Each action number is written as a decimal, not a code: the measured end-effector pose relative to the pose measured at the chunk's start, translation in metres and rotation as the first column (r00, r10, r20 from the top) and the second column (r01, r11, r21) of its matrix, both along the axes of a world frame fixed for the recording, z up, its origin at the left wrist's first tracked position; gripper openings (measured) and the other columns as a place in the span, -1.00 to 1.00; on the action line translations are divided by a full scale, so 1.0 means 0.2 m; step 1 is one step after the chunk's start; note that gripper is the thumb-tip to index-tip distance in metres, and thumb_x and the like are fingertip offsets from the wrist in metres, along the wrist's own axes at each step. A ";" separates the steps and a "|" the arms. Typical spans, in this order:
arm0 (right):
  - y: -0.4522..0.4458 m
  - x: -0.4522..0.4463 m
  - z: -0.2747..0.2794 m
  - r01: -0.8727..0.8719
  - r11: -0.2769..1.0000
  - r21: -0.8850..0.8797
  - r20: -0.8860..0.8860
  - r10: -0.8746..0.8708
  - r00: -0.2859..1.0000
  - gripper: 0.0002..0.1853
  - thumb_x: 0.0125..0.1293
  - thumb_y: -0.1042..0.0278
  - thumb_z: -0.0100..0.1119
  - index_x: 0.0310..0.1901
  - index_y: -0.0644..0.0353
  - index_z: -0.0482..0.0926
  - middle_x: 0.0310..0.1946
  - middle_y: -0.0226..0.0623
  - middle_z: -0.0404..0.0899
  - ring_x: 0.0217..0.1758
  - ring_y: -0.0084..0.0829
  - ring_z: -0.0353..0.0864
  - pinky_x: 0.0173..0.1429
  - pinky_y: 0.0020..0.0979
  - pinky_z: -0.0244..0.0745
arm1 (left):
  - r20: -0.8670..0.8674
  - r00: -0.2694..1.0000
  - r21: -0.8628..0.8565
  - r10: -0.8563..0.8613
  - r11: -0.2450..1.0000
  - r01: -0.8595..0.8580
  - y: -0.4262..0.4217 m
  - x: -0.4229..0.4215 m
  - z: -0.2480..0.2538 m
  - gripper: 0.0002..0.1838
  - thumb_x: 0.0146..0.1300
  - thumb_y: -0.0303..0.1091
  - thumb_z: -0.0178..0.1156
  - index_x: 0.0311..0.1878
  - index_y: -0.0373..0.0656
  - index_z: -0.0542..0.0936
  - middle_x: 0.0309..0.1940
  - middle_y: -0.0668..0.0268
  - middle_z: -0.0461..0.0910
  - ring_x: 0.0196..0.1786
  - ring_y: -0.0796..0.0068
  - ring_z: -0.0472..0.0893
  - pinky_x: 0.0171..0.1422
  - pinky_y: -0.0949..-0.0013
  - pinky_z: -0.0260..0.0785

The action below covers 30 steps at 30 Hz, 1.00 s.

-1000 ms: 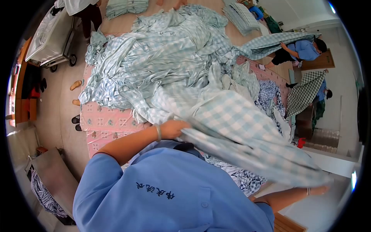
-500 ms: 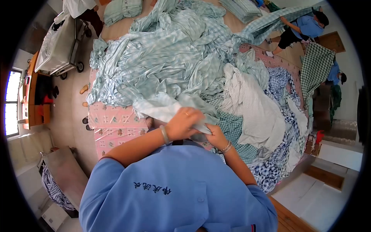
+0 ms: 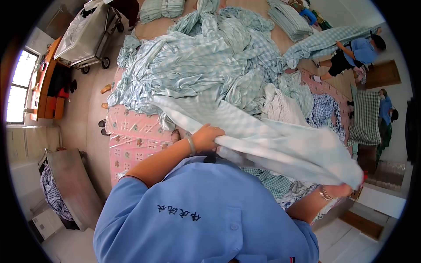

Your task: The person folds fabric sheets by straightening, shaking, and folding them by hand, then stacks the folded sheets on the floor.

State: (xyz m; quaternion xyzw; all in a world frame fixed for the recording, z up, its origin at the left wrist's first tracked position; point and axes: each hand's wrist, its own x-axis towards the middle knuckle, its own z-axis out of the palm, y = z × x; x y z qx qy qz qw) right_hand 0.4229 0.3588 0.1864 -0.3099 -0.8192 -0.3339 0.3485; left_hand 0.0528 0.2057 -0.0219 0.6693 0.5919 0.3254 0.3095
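A pale blue and white checked sheet [image 3: 285,147] stretches across in front of my chest. My left hand [image 3: 208,138], wearing a ring and a bangle, is closed on its near edge. Far out to the right, my right hand [image 3: 344,190] grips the sheet's corner; its fingers are partly covered by cloth and blurred. The sheet's left part runs over a large heap of similar light checked sheets [image 3: 188,65]. Partly hidden beneath it are a white textured cloth [image 3: 280,107] and a green checked cloth [image 3: 274,183].
The heap lies on a pink flowered cover [image 3: 127,147]. Blue checked cloths [image 3: 326,111] lie at the right. Folded stacks [image 3: 289,22] are at the back. Two people hold up cloths at the right: a co-worker [image 3: 362,51] and another [image 3: 385,109]. A wheeled cart [image 3: 83,44] stands at the left.
My right hand has swung far out to the right, drawing the sheet's edge out from beside my left hand. The sheet now spans between both hands. The view has shifted slightly.
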 end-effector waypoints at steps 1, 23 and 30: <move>0.03 0.02 0.10 -0.097 0.952 -0.292 -0.319 -0.002 0.948 -0.60 0.16 0.24 0.01 -0.02 0.30 0.38 -0.05 -0.15 0.40 -0.02 -0.25 0.41 0.05 -0.29 0.34 | -0.063 0.997 -0.095 -0.055 0.994 0.048 0.01 -0.02 0.01 -0.79 -0.15 -0.47 0.13 -0.33 -0.13 0.50 -0.41 0.19 0.52 -0.30 0.17 0.50 -0.15 0.23 0.30; -0.32 -1.03 -0.28 -0.472 -0.257 -0.843 -0.535 0.311 0.786 -0.73 -0.10 0.53 0.05 -0.26 0.31 0.48 -0.49 -0.17 0.53 -0.49 -0.34 0.54 -0.38 -0.46 0.39 | 0.006 0.990 0.188 0.139 0.973 -0.138 -0.03 -0.07 -0.10 -0.73 -0.26 -0.49 0.18 -0.36 -0.14 0.45 -0.40 0.22 0.48 -0.31 0.16 0.48 -0.23 0.30 0.32; -0.09 -0.35 0.09 -0.635 0.495 -0.593 -0.720 0.028 0.694 -0.78 -0.02 0.31 0.09 -0.38 0.28 0.52 -0.38 -0.18 0.53 -0.39 -0.35 0.51 -0.30 -0.43 0.39 | -0.197 0.894 0.061 0.402 0.916 -0.398 -0.17 -0.35 -0.61 -0.80 -0.29 -0.46 0.19 -0.45 -0.07 0.53 -0.48 0.22 0.51 -0.29 0.13 0.48 -0.19 0.22 0.25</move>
